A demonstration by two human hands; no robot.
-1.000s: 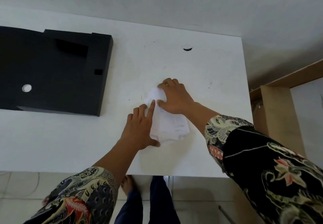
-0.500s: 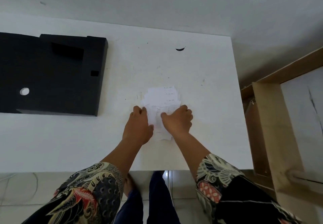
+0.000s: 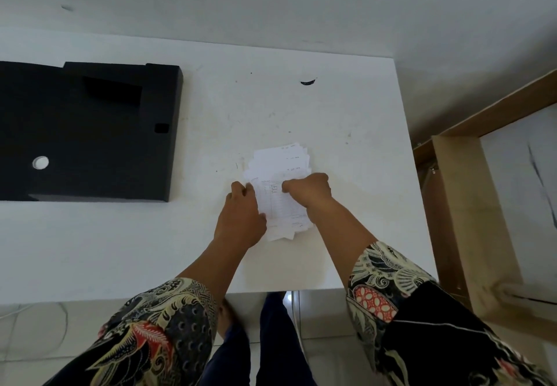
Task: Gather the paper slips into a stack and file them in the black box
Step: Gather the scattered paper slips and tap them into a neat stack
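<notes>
Head view: left hand (image 3: pixel 241 217) and right hand (image 3: pixel 307 189), fingers curled, pinch paper slips (image 3: pixel 281 159) on surface (image 3: pixel 120 250). Gathering step; edges fanned. Next: square stack, carry to black box (image 3: pixel 90 132).

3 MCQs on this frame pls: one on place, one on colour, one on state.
1. Where is the black box from the paper slips?
A. to the person's left
B. to the person's right
C. under them

2. What colour is the table?
A. brown
B. white
C. green

3. How do the slips lie?
A. filed in the box
B. fanned unevenly on the table
C. lifted in the air

Key: 1 A, it sits at the left of the view. 2 B, bare top is white. 3 B, edges stagger under left hand and right hand.
</notes>
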